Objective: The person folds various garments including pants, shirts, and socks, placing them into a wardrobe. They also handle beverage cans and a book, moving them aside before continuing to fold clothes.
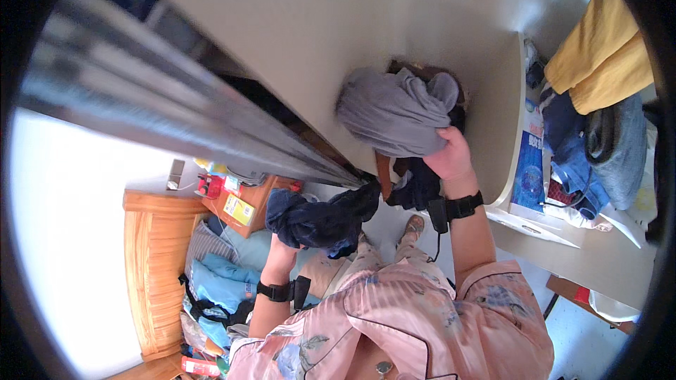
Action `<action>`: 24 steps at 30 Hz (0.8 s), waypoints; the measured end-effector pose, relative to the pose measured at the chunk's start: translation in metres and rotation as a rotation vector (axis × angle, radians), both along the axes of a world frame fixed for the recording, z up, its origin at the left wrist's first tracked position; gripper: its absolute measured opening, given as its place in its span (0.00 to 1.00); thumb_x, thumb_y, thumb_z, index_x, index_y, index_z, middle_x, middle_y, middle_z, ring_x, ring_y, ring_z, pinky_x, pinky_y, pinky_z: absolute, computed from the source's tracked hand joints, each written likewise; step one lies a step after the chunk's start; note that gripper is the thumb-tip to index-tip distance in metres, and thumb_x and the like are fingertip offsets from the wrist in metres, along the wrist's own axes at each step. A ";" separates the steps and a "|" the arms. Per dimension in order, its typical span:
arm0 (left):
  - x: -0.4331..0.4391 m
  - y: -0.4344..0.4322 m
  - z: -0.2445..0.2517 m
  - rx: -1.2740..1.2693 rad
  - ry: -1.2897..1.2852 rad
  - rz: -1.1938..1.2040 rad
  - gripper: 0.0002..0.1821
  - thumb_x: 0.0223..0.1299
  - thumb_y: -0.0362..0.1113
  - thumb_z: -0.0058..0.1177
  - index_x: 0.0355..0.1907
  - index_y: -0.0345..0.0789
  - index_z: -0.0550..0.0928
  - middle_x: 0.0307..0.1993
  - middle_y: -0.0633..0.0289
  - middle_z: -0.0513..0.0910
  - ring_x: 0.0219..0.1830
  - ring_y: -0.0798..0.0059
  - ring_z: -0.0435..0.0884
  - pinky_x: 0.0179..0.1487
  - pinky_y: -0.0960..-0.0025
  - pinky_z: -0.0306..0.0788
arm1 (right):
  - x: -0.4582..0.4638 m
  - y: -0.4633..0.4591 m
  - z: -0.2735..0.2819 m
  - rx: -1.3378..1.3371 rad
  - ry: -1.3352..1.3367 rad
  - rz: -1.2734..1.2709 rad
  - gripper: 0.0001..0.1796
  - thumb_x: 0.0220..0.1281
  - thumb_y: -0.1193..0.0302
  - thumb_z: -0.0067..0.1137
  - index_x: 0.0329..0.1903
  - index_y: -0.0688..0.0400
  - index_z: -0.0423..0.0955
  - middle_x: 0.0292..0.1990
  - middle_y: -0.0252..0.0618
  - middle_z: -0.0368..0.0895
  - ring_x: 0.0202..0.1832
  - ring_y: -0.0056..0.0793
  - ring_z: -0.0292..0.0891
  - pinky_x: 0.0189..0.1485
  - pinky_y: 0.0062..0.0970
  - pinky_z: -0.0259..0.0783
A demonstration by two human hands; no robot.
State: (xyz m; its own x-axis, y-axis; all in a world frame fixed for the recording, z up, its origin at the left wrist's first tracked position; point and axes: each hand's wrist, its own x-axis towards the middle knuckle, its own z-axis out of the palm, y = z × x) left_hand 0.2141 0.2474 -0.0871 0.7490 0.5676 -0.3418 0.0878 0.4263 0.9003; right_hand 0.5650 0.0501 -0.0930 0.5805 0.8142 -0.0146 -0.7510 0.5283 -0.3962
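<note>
My left hand grips a crumpled dark navy garment, which hides most of the fingers. Out in front, my right hand holds a bunched grey cloth garment at its lower right side, thumb on top. The grey bundle is inside a pale cabinet compartment. Behind it, brown and dark fabric shows only in part. Beneath the bundle, another dark garment and a brown strip hang at the compartment's front.
A blurred sliding door runs along the left. On the right, a compartment holds folded jeans, with yellow cloth above. Behind my left arm are a wooden headboard, bedding and a cluttered nightstand.
</note>
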 end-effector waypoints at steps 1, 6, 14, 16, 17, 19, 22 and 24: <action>0.002 0.002 0.006 0.000 -0.029 0.010 0.39 0.47 0.30 0.70 0.65 0.35 0.68 0.60 0.62 0.75 0.62 0.67 0.74 0.65 0.61 0.68 | -0.001 0.002 0.022 0.059 -0.002 0.029 0.29 0.57 0.68 0.51 0.62 0.67 0.68 0.62 0.47 0.73 0.63 0.44 0.69 0.68 0.41 0.61; -0.002 0.004 0.044 0.099 -0.291 0.063 0.38 0.50 0.34 0.70 0.64 0.35 0.68 0.58 0.63 0.76 0.60 0.67 0.74 0.64 0.62 0.68 | -0.038 0.000 0.080 -0.163 -0.137 -0.311 0.32 0.54 0.61 0.51 0.61 0.65 0.70 0.58 0.48 0.77 0.60 0.46 0.72 0.67 0.43 0.63; -0.049 -0.075 0.086 0.055 -0.373 0.551 0.34 0.51 0.33 0.66 0.62 0.31 0.70 0.56 0.60 0.79 0.57 0.69 0.78 0.62 0.64 0.70 | -0.050 0.053 0.051 -0.009 -0.193 0.226 0.36 0.63 0.47 0.42 0.65 0.59 0.67 0.63 0.42 0.71 0.65 0.39 0.64 0.71 0.37 0.56; -0.060 -0.115 0.084 0.077 -0.377 0.724 0.32 0.54 0.36 0.66 0.61 0.31 0.71 0.55 0.60 0.79 0.55 0.69 0.79 0.61 0.64 0.72 | -0.068 0.072 0.050 -0.025 -0.154 0.336 0.33 0.60 0.51 0.43 0.60 0.61 0.71 0.59 0.44 0.74 0.61 0.38 0.69 0.69 0.35 0.59; -0.067 -0.137 0.083 0.085 -0.340 0.830 0.31 0.55 0.36 0.65 0.61 0.31 0.71 0.55 0.60 0.79 0.55 0.69 0.79 0.60 0.63 0.72 | -0.085 0.074 0.053 -0.094 -0.094 0.364 0.30 0.57 0.55 0.45 0.56 0.64 0.74 0.56 0.45 0.78 0.57 0.38 0.73 0.67 0.34 0.61; -0.083 -0.176 0.082 0.099 -0.297 1.017 0.29 0.58 0.35 0.62 0.61 0.31 0.71 0.55 0.59 0.79 0.55 0.68 0.79 0.60 0.63 0.73 | -0.113 0.075 0.064 0.115 -0.071 0.680 0.31 0.58 0.53 0.45 0.58 0.61 0.72 0.58 0.45 0.76 0.58 0.38 0.71 0.68 0.34 0.60; -0.119 -0.235 0.085 0.105 -0.261 1.234 0.26 0.60 0.30 0.58 0.61 0.31 0.71 0.54 0.60 0.79 0.54 0.70 0.79 0.59 0.65 0.72 | -0.161 0.078 0.080 -0.046 -0.056 0.910 0.29 0.61 0.54 0.46 0.59 0.58 0.71 0.60 0.42 0.73 0.59 0.36 0.69 0.67 0.33 0.60; -0.134 -0.275 0.085 0.136 -0.247 1.368 0.25 0.60 0.29 0.58 0.61 0.31 0.71 0.53 0.60 0.79 0.53 0.71 0.79 0.58 0.66 0.72 | -0.189 0.072 0.077 -0.148 -0.272 0.858 0.26 0.63 0.55 0.45 0.57 0.58 0.72 0.57 0.40 0.75 0.57 0.34 0.70 0.65 0.33 0.62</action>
State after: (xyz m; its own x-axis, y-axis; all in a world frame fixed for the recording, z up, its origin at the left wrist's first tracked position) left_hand 0.0799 -0.0278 -0.0023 -0.3872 0.9066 -0.1679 -0.4871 -0.0466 0.8721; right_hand 0.3762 0.1216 -0.0159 -0.2246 0.9689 -0.1043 -0.7336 -0.2386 -0.6363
